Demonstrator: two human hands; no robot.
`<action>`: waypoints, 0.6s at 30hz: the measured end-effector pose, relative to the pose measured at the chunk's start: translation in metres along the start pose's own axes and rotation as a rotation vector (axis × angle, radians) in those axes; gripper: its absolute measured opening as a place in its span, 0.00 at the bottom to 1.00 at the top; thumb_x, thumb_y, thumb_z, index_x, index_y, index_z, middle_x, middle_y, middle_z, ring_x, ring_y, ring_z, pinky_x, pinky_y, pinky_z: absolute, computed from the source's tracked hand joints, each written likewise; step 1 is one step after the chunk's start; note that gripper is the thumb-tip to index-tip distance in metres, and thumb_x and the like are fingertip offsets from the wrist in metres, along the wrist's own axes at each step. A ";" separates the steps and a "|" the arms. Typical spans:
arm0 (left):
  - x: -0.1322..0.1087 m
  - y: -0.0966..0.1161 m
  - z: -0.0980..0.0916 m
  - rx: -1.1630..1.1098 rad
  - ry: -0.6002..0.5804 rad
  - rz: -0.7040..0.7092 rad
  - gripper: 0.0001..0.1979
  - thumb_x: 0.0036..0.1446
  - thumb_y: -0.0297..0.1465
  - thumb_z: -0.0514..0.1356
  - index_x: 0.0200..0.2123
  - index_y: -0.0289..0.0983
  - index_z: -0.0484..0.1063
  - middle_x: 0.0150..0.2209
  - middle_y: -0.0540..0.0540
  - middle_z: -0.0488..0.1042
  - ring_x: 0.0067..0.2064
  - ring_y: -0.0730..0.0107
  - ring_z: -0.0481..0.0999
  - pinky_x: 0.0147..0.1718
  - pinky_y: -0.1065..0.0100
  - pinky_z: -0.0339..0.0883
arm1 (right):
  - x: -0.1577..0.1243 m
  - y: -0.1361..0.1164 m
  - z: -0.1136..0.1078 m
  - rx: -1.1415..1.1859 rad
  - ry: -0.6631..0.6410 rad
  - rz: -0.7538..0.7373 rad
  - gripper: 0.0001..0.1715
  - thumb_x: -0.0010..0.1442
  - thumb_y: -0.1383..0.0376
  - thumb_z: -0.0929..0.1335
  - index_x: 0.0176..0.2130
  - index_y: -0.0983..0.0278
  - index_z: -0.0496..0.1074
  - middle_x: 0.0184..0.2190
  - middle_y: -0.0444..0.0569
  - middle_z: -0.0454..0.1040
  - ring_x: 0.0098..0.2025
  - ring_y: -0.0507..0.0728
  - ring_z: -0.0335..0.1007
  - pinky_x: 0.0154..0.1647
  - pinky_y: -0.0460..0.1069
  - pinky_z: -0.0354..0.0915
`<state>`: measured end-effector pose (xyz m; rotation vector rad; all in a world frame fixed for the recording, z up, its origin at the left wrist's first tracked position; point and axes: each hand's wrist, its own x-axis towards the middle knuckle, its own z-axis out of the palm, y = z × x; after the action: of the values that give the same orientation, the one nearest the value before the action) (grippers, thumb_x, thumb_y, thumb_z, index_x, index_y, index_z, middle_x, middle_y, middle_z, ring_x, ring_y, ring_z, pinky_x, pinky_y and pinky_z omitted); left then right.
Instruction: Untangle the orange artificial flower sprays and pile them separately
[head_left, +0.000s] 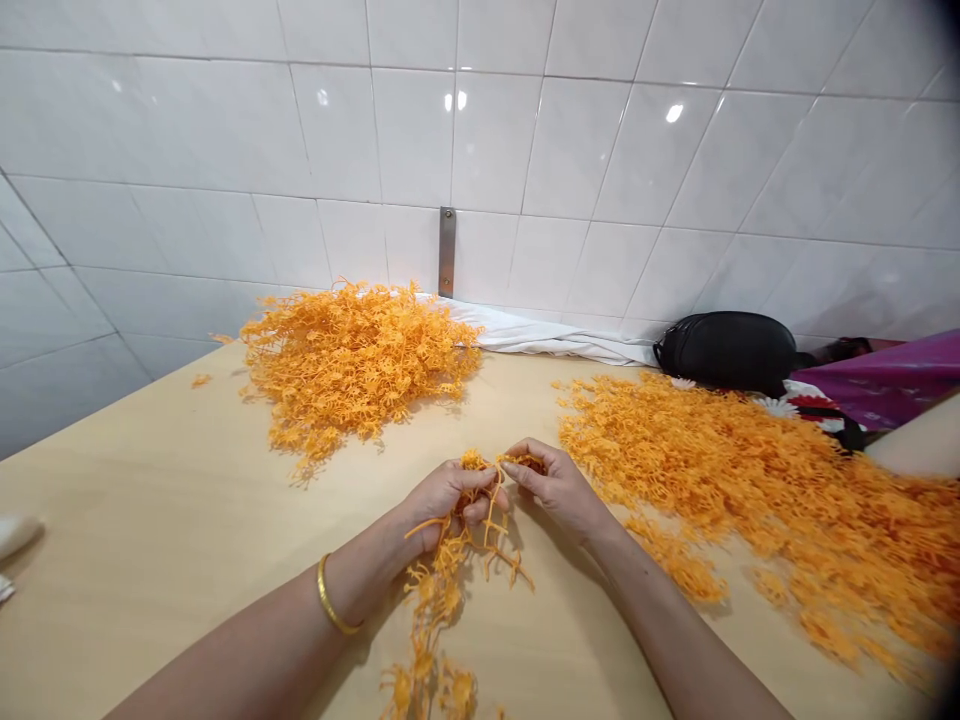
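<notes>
My left hand (450, 495) is closed around a strand of orange artificial foliage (433, 600), which trails down from it over the table toward me. Close beside it, my right hand (551, 487) pinches the upper end of an orange sprig, thumb against forefinger. Thin bare stems and small leaf tufts hang between the two hands. A gold bangle (324, 597) circles my left wrist. Part of the foliage inside the left palm is hidden by the fingers.
A heap of orange foliage (360, 360) lies at the back left, and a wider spread (750, 480) covers the right side. A black case (727, 350), white cloth (547, 335) and purple fabric (892, 380) lie along the tiled wall. Another person's arm (922, 440) shows at the right edge.
</notes>
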<state>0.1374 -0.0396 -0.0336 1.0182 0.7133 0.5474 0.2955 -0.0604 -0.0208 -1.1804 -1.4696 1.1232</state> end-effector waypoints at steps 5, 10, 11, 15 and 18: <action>0.001 0.001 0.005 -0.042 0.032 0.042 0.11 0.41 0.34 0.60 0.25 0.31 0.68 0.17 0.50 0.66 0.13 0.85 0.52 0.13 0.77 0.43 | 0.003 0.006 -0.003 0.098 0.066 0.010 0.11 0.50 0.57 0.64 0.27 0.63 0.65 0.16 0.39 0.60 0.20 0.47 0.54 0.22 0.43 0.51; 0.001 0.001 0.009 -0.093 0.077 0.070 0.13 0.37 0.30 0.62 0.30 0.32 0.67 0.27 0.45 0.71 0.14 0.85 0.58 0.14 0.77 0.48 | 0.004 0.005 -0.007 0.189 0.055 0.080 0.12 0.49 0.57 0.65 0.24 0.65 0.63 0.19 0.41 0.64 0.20 0.46 0.56 0.22 0.43 0.52; 0.002 0.000 0.008 -0.105 0.081 0.078 0.13 0.37 0.30 0.63 0.30 0.32 0.68 0.28 0.46 0.71 0.15 0.86 0.59 0.15 0.77 0.49 | 0.004 0.004 -0.007 0.216 0.057 0.098 0.13 0.48 0.57 0.65 0.24 0.65 0.63 0.20 0.41 0.64 0.20 0.46 0.56 0.21 0.43 0.51; 0.003 -0.002 0.004 -0.141 0.079 0.102 0.12 0.40 0.32 0.62 0.30 0.31 0.68 0.29 0.46 0.69 0.17 0.86 0.60 0.16 0.77 0.49 | 0.004 0.004 -0.007 0.269 0.067 0.134 0.14 0.47 0.57 0.65 0.22 0.65 0.60 0.19 0.40 0.62 0.19 0.46 0.56 0.21 0.43 0.51; 0.004 -0.002 0.002 -0.149 0.052 0.128 0.09 0.42 0.31 0.61 0.25 0.30 0.67 0.23 0.49 0.67 0.16 0.87 0.57 0.15 0.78 0.47 | 0.005 0.006 -0.005 0.204 0.133 0.105 0.16 0.48 0.56 0.64 0.21 0.64 0.58 0.17 0.39 0.59 0.18 0.46 0.53 0.21 0.43 0.51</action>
<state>0.1419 -0.0391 -0.0356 0.9174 0.6461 0.7299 0.3007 -0.0541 -0.0250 -1.1754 -1.1749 1.2112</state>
